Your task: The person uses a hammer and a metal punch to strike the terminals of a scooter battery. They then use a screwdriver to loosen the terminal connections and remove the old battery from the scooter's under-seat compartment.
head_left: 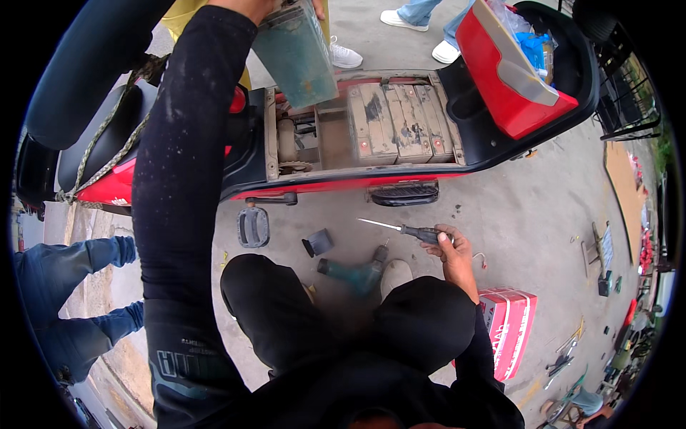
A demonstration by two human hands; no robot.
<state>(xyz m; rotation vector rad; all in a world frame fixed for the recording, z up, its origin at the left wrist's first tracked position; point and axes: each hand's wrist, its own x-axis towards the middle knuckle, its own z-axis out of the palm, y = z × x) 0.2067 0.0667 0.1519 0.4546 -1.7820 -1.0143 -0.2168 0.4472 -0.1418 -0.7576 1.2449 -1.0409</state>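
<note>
A blue-green, grimy battery [296, 57] hangs tilted over the open floor compartment [336, 136] of a red scooter. My left hand [246, 7] is at its top end, closed on it; the fingers are mostly cut off by the upper edge. Part of another person's hand [319, 8] shows beside the battery's top. Several dusty batteries [407, 121] sit in the right part of the compartment, beside an empty slot. My right hand [455, 257] grips a screwdriver [421, 233] by its dark handle, its shaft pointing left above the ground.
Between my feet lies a teal power drill [361, 275], near a small black box-like part [318, 243]. The scooter's pedal [254, 227] juts out nearby. A red carton [509, 329] stands at my right. Loose tools [564, 354] lie farther right. Other people stand left and beyond the scooter.
</note>
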